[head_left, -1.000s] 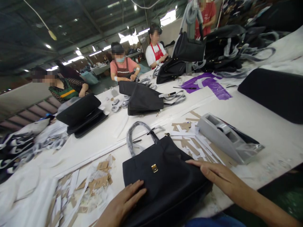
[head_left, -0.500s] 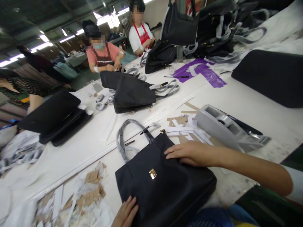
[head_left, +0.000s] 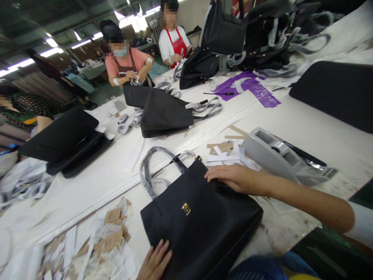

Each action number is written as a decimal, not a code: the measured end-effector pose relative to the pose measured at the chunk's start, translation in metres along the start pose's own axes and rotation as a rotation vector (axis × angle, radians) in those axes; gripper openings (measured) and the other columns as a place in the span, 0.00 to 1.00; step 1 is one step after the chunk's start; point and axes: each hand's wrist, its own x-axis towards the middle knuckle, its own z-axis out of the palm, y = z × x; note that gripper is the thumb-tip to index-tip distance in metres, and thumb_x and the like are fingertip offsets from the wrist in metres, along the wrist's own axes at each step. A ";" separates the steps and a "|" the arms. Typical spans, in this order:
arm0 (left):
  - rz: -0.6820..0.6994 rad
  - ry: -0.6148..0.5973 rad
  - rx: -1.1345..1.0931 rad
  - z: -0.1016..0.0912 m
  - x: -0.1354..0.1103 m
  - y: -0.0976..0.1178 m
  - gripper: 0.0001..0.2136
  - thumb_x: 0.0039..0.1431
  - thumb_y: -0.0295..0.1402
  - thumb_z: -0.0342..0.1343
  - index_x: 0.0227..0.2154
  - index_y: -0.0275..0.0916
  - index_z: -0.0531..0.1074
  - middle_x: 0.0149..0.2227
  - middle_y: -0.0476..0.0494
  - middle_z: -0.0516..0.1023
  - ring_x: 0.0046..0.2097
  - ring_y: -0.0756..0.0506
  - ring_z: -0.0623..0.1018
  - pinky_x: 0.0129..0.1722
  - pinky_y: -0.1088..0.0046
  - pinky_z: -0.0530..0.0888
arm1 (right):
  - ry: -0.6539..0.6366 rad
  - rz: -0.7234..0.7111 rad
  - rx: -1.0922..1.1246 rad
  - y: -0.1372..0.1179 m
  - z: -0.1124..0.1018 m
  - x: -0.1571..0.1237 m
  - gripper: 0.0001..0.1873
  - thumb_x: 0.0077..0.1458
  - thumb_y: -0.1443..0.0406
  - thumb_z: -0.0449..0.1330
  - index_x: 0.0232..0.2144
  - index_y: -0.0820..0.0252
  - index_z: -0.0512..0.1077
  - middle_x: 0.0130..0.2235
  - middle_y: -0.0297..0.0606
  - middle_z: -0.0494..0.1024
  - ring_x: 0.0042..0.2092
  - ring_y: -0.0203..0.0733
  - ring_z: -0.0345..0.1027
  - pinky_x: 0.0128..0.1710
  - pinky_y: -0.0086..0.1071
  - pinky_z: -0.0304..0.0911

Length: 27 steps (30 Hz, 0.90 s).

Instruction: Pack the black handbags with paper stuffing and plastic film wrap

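A black leather handbag (head_left: 201, 221) with a gold clasp (head_left: 185, 209) lies flat on the white table (head_left: 305, 132) right in front of me. Its handle, wrapped in grey film (head_left: 151, 167), curls away on the far side. My right hand (head_left: 233, 178) rests flat on the bag's upper right edge, fingers stretched out toward the left. My left hand (head_left: 155, 262) presses on the bag's near left corner with fingers extended; only part of it shows at the bottom edge.
A grey tape dispenser (head_left: 279, 155) sits right of the bag among paper strips (head_left: 224, 151). Cardboard tags and scraps (head_left: 110, 233) lie at the left. More black bags (head_left: 163, 112) and purple film (head_left: 256, 91) lie farther along the table, where other people work.
My right hand slid from the bag's right side up to its top right edge. My left hand drew back toward me. The view tilted down and left.
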 end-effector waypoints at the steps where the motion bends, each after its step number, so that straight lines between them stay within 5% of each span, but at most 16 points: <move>1: 0.030 0.006 -0.009 0.004 -0.002 -0.003 0.26 0.71 0.26 0.36 0.68 0.49 0.43 0.61 0.48 0.69 0.65 0.51 0.62 0.65 0.71 0.59 | 0.004 0.042 0.045 -0.005 -0.005 -0.007 0.17 0.64 0.66 0.50 0.50 0.53 0.74 0.53 0.39 0.76 0.56 0.42 0.68 0.58 0.38 0.61; 6: -0.061 -0.042 -0.057 0.002 0.001 0.002 0.31 0.67 0.19 0.33 0.67 0.56 0.40 0.62 0.54 0.66 0.62 0.54 0.67 0.63 0.73 0.64 | -0.041 0.204 0.290 -0.037 -0.027 -0.044 0.29 0.59 0.48 0.57 0.60 0.46 0.65 0.63 0.39 0.65 0.64 0.55 0.58 0.62 0.49 0.54; 10: -0.161 -0.047 -0.120 -0.022 0.014 0.021 0.30 0.68 0.20 0.33 0.67 0.56 0.43 0.64 0.52 0.63 0.65 0.51 0.63 0.64 0.66 0.62 | -0.214 0.143 0.221 -0.055 -0.025 -0.047 0.43 0.46 0.50 0.69 0.62 0.43 0.62 0.68 0.39 0.56 0.67 0.60 0.48 0.65 0.53 0.46; 14: -0.226 -0.030 -0.142 -0.036 0.017 0.034 0.26 0.70 0.25 0.36 0.67 0.53 0.48 0.65 0.49 0.63 0.66 0.49 0.62 0.65 0.64 0.61 | -0.225 0.140 0.131 -0.062 -0.021 -0.037 0.40 0.45 0.51 0.69 0.60 0.46 0.65 0.66 0.42 0.61 0.66 0.59 0.52 0.64 0.54 0.49; 22: -0.329 -0.047 -0.307 -0.015 0.023 0.021 0.23 0.67 0.24 0.41 0.61 0.50 0.63 0.62 0.47 0.68 0.64 0.48 0.65 0.64 0.61 0.62 | -0.186 0.152 -0.134 -0.075 -0.019 -0.053 0.26 0.52 0.51 0.64 0.53 0.48 0.71 0.67 0.42 0.57 0.66 0.60 0.52 0.62 0.55 0.55; 24: -0.396 -0.043 -0.454 -0.024 0.029 0.025 0.22 0.66 0.24 0.40 0.56 0.50 0.69 0.58 0.48 0.72 0.62 0.49 0.69 0.63 0.60 0.63 | -0.137 0.094 -0.209 -0.076 -0.016 -0.056 0.20 0.52 0.52 0.64 0.47 0.49 0.75 0.67 0.40 0.57 0.66 0.61 0.50 0.62 0.56 0.53; 27: -0.566 0.151 -0.718 -0.050 0.036 0.049 0.17 0.65 0.32 0.47 0.53 0.45 0.73 0.59 0.43 0.72 0.63 0.44 0.67 0.65 0.55 0.60 | -0.139 0.064 -0.193 -0.075 -0.010 -0.057 0.17 0.53 0.54 0.64 0.44 0.50 0.76 0.65 0.40 0.63 0.65 0.60 0.55 0.62 0.56 0.55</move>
